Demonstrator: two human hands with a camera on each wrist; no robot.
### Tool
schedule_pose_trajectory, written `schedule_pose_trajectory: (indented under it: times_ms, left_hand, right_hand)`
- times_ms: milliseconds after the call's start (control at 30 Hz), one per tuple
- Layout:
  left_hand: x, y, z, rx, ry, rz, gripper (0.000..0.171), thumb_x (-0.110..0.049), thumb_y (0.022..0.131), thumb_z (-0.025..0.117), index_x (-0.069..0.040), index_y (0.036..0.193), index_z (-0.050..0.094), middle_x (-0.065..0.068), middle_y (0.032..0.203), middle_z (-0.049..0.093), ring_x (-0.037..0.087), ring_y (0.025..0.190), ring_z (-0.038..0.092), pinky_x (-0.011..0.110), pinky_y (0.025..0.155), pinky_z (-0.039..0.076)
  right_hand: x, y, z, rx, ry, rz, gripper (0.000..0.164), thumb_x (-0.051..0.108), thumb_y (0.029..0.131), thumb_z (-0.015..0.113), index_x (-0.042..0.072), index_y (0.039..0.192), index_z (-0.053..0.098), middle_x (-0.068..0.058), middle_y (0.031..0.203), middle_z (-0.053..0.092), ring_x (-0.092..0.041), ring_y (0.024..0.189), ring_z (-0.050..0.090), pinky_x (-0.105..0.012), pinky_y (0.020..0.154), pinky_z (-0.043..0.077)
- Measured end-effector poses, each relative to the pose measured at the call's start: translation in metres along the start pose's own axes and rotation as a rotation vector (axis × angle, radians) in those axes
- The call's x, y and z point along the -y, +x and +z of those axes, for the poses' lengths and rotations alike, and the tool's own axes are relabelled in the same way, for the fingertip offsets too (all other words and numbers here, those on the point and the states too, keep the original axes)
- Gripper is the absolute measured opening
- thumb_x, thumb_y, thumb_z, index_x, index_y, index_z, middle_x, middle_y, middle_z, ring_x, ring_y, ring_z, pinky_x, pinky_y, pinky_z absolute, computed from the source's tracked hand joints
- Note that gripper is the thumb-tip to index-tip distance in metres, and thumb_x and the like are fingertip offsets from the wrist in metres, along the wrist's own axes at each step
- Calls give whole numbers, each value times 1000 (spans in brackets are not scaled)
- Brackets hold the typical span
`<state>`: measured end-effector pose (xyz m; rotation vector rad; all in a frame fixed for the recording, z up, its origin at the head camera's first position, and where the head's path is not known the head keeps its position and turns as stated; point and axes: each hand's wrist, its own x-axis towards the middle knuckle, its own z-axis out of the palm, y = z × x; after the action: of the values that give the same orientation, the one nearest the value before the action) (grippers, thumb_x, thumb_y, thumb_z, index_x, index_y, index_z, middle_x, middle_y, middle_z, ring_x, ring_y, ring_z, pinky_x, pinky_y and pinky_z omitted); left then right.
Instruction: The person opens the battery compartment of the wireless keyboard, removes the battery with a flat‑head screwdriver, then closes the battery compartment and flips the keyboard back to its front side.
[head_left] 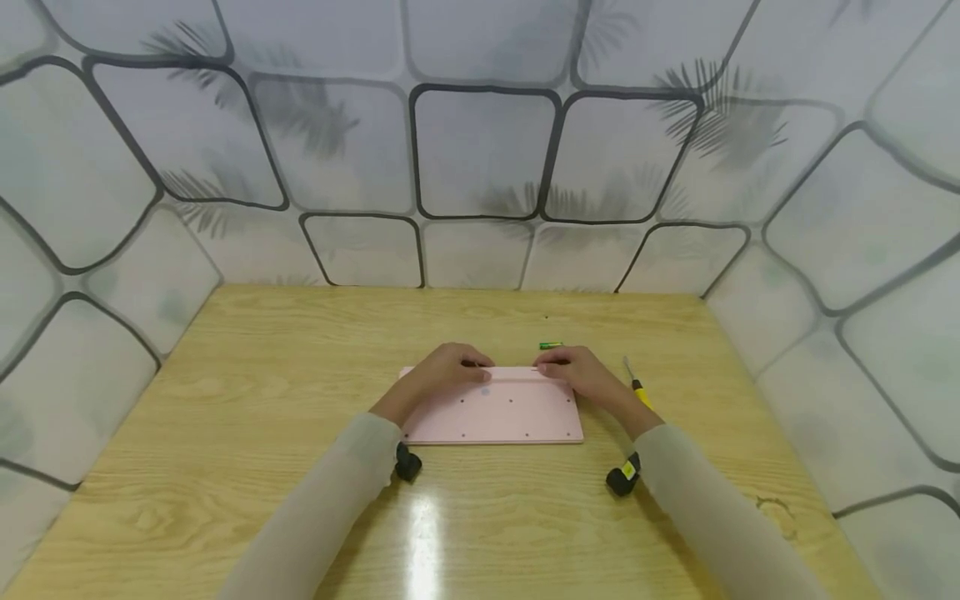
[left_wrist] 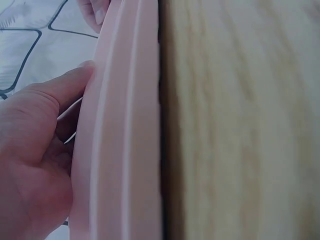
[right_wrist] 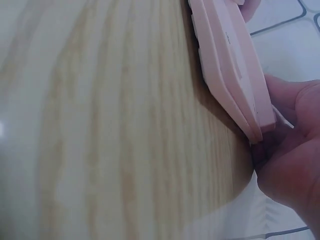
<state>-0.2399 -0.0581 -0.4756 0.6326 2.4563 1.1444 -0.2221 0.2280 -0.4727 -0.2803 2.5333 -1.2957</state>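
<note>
A pink keyboard (head_left: 517, 421) lies face down on the wooden table, its underside dotted with several small screws. At the middle-left of its far edge, my left hand (head_left: 453, 367) grips with the thumb on the underside and the fingers over the edge. My right hand (head_left: 581, 372) pinches the same edge near the right corner. The left wrist view has the thumb of the left hand (left_wrist: 35, 145) against the pink keyboard (left_wrist: 125, 130). In the right wrist view the fingertips of the right hand (right_wrist: 295, 145) are partly hidden behind the keyboard (right_wrist: 235, 75).
A green battery (head_left: 551, 344) lies just beyond the right hand. To the right of that hand is a screwdriver (head_left: 639, 388) with a yellow and black handle, partly hidden by the wrist. A patterned cloth wall (head_left: 480, 150) stands behind the table (head_left: 225, 392) and along both sides.
</note>
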Motion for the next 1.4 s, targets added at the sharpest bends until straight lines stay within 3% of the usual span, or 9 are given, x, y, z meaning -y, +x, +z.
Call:
schedule_pose_trajectory:
  times_ms: [367,633,900,1067,1400]
  left_hand:
    - [-2,1,3,7,12,2,29,-29,98,68,-19,125,72,0,121,69,16,109,63,38,95,51]
    - [-3,-3,-1,-2,38,1,31,-28,98,67,-16,126,72,2,118,70,16,105,63,38,93,52]
    - [-10,-7,-3,-14,95,-6,31,-25,98,69,-12,126,72,5,121,70,19,107,64,38,94,52]
    - [-22,6,9,30,120,-10,35,-25,97,70,-11,128,69,6,124,68,19,109,62,38,95,51]
    - [-46,38,34,94,145,49,37,-24,96,71,-10,130,68,6,126,68,19,115,61,37,101,49]
  right_hand:
    - [-9,-13,-7,-8,-63,-33,31,27,100,65,11,126,70,-12,129,65,-26,113,60,-39,92,49]
    - [-19,-17,-11,-30,-101,-33,38,29,96,71,11,129,68,-13,138,61,-36,133,52,-54,111,40]
    - [-21,-25,-15,-51,-144,-69,39,23,96,71,7,131,65,-17,137,60,-39,133,50,-57,113,36]
    - [-25,-27,-16,-55,-149,-66,39,22,96,71,6,131,64,-16,135,60,-38,132,51,-57,113,36]
    - [-33,-20,-15,-66,-138,-96,39,25,95,72,8,129,66,-13,131,63,-35,128,54,-55,111,39]
